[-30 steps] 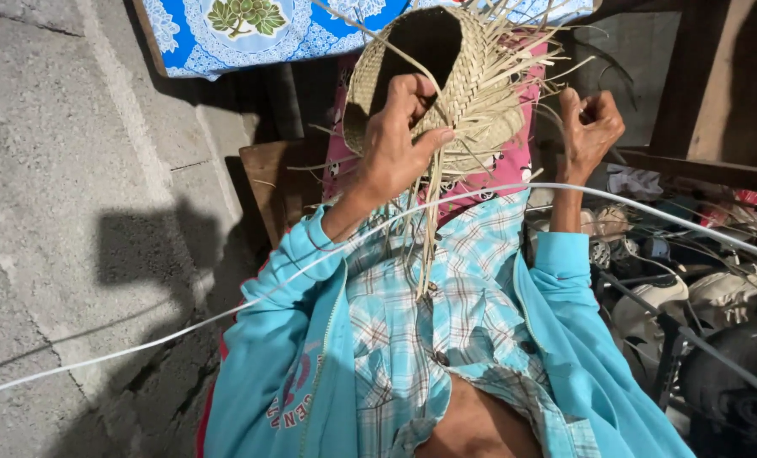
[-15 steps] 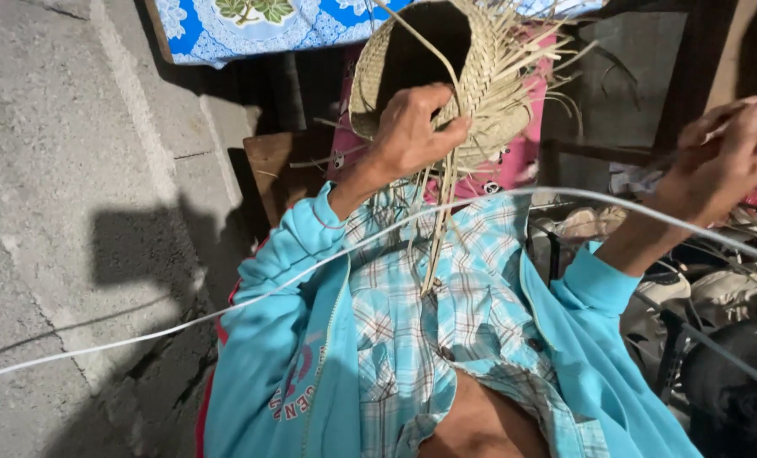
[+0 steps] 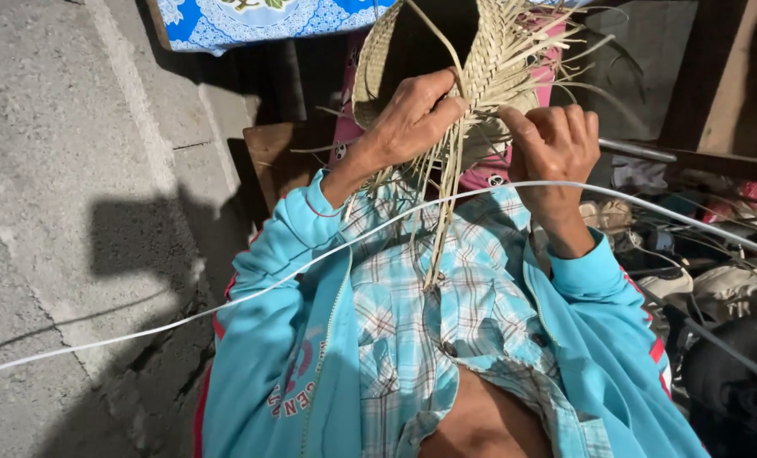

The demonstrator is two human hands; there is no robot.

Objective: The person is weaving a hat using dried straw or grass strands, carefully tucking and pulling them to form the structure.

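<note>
Up high, left hand gripping woven basket, right hand curled beside

no packages, labels, signs or screens in view

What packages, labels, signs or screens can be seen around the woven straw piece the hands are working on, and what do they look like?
Printed emblem on the turquoise zip jacket: lower left of the chest, curved red and white lettering, partly folded.
Small round white-and-dark print on the pink cloth: just under the woven straw piece, beside the right hand.
No packages, signs or screens show.
</note>
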